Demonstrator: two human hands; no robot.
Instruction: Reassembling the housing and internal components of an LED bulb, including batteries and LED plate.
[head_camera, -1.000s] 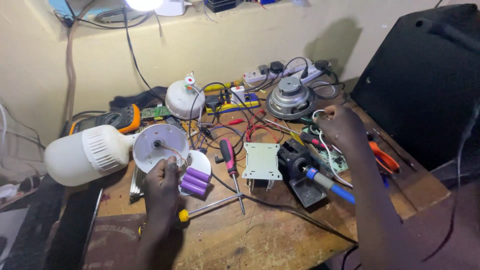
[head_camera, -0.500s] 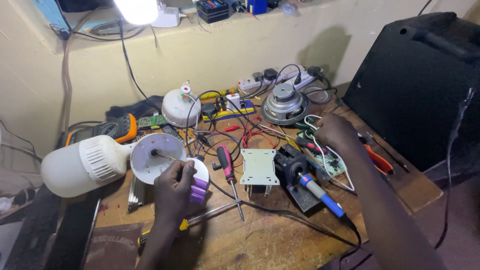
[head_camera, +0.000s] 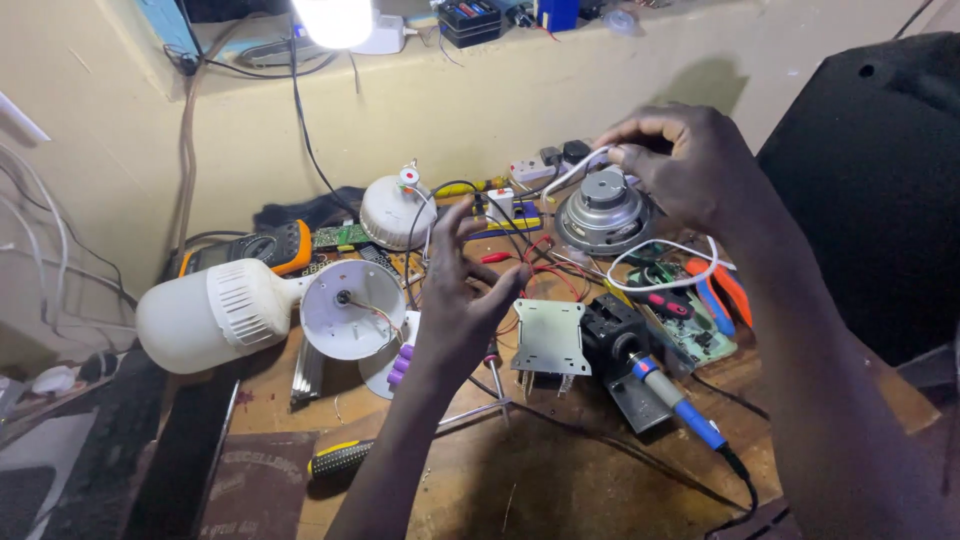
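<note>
My right hand (head_camera: 690, 175) is raised over a round grey speaker driver (head_camera: 603, 218) and pinches a thin white wire (head_camera: 572, 172). The wire loops down behind the hand to a green circuit board (head_camera: 693, 325). My left hand (head_camera: 458, 300) hovers above the middle of the bench with its fingers spread and nothing in it. Just left of it lie purple cylindrical cells (head_camera: 399, 365) and a big white bulb housing (head_camera: 205, 318) with its round end plate (head_camera: 350, 310) facing me.
The wooden bench is crowded: a metal plate (head_camera: 550, 336), a blue-handled soldering iron (head_camera: 682, 407), orange pliers (head_camera: 722, 290), a yellow-black screwdriver (head_camera: 343, 459), an orange multimeter (head_camera: 266, 248), a small bulb dome (head_camera: 394, 210). A black speaker box (head_camera: 885, 170) stands at right, a wall behind.
My right hand rose from the right of the bench to above the speaker driver, now pinching the white wire. My left hand lifted off the purple cells and opened.
</note>
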